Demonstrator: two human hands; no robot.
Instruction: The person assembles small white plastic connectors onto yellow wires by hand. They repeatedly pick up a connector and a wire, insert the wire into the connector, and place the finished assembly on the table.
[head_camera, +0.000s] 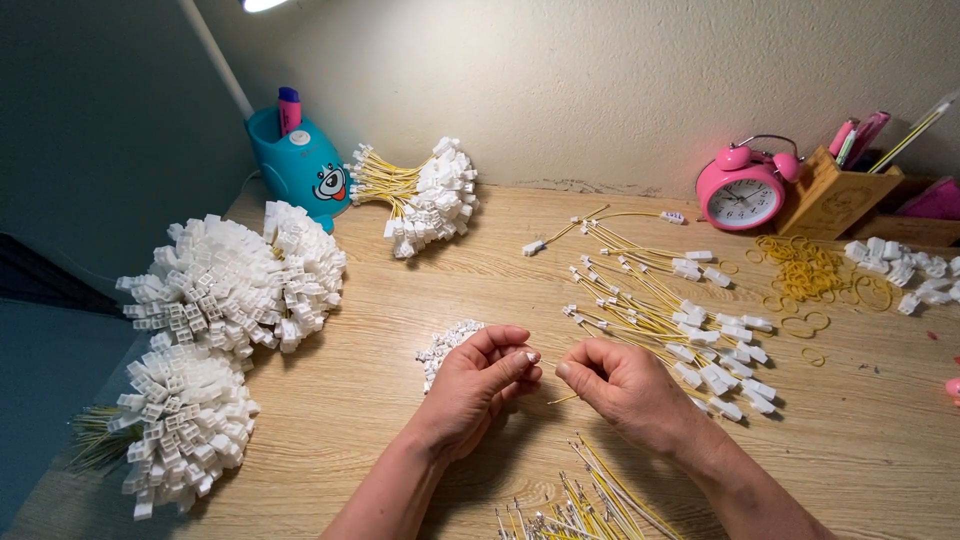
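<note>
My left hand (478, 378) pinches a small white plastic connector (528, 352) between thumb and fingertips. My right hand (625, 385) faces it, fingers closed on a thin yellow wire (562, 399) whose end points toward the connector. A small heap of loose white connectors (446, 343) lies just behind the left hand. Bare yellow wires with metal tips (580, 500) fan out near the front edge between my forearms. Finished yellow wires with white connectors (690, 310) lie spread behind the right hand.
Large bundles of finished wires with white connector heads (215, 290) are piled at the left, another bundle (425, 195) by a teal pen holder (298, 165). A pink alarm clock (742, 190), a wooden organiser (838, 200), yellow rubber bands (805, 270) and more white connectors (905, 265) sit at the right.
</note>
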